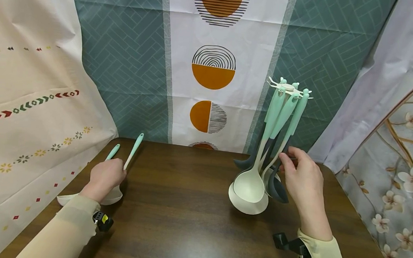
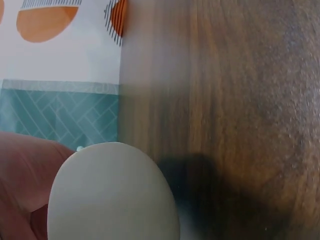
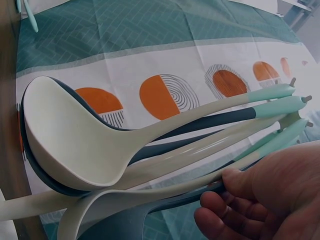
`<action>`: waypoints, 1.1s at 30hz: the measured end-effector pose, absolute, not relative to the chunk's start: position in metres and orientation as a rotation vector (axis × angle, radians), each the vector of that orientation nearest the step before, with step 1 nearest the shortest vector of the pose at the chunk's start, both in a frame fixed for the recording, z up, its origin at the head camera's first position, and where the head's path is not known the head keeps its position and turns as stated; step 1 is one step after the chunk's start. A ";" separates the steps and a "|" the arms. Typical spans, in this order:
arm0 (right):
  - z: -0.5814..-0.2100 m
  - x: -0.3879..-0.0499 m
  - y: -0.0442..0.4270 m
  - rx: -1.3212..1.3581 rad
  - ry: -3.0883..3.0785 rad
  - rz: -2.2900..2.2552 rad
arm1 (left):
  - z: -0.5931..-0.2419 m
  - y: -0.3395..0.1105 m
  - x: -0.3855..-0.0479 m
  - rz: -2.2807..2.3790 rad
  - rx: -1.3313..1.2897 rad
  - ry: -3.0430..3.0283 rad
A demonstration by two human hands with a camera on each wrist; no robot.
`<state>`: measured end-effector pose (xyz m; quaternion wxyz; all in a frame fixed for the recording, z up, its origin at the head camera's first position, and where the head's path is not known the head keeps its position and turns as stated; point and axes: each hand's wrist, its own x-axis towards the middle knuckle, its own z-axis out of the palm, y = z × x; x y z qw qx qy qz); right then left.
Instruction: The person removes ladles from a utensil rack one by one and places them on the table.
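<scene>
At the table's left, my left hand [image 1: 107, 178] grips the shaft of a cream utensil with a mint handle [image 1: 134, 150]. A second mint handle [image 1: 113, 151] sticks out past the same hand; whether it is held too, I cannot tell. A cream utensil head [image 2: 115, 195] fills the bottom of the left wrist view. On the right, ladles and other utensils hang from a cream rack [image 1: 288, 87] with a round base [image 1: 248, 204]. Thumb and fingers of my right hand [image 1: 304, 178] [image 3: 270, 195] pinch the shafts of a dark ladle [image 1: 278, 190] and possibly a cream one [image 3: 90, 210] beside it.
A brown wooden table [image 1: 188, 191] lies between the hands. Behind it hangs a teal and white cloth [image 1: 209, 85] with orange circles. Patterned cloths hang at the left [image 1: 32, 134] and right [image 1: 394, 188].
</scene>
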<state>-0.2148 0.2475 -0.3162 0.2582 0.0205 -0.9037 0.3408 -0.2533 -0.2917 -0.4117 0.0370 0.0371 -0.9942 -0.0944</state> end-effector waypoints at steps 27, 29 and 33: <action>-0.317 -0.214 0.248 0.049 -2.449 0.947 | -0.416 -0.313 -0.253 -0.249 0.205 -3.192; -0.317 -0.215 0.248 0.048 -2.450 0.947 | -0.418 -0.315 -0.254 -0.244 0.207 -3.195; -0.317 -0.215 0.247 0.049 -2.450 0.943 | -0.419 -0.318 -0.255 -0.246 0.224 -3.201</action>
